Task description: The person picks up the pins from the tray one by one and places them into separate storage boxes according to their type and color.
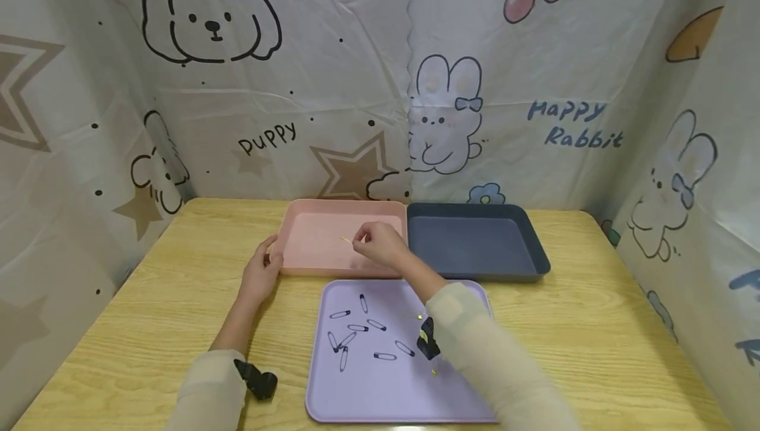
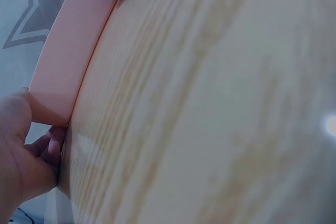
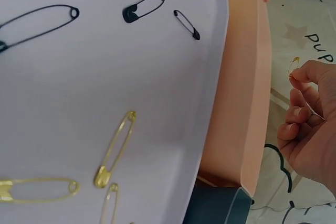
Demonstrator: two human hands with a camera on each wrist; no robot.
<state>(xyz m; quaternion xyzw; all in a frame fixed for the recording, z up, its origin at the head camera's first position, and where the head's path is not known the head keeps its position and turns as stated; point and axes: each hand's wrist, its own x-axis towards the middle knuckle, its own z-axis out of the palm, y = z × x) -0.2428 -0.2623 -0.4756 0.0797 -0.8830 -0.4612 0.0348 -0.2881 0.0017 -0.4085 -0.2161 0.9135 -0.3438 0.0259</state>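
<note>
Between thumb and fingertips my right hand point(image 1: 380, 246) pinches a small gold safety pin point(image 3: 296, 59), held over the pink tray point(image 1: 315, 246). My left hand point(image 1: 260, 279) grips that tray at its near left corner, thumb on one wall and fingers round the other side. In front lies a lilac tray point(image 1: 356, 401) bearing several black safety pins point(image 3: 130, 14), spread over its left and middle. A few gold safety pins point(image 3: 102, 177) lie on its right part, largely hidden in the head view by my right sleeve.
A dark blue tray point(image 1: 475, 243) stands against the pink tray's right side. All three trays sit on a wooden table point(image 1: 605, 325). Printed curtains point(image 1: 356, 88) hang behind the table and along both sides.
</note>
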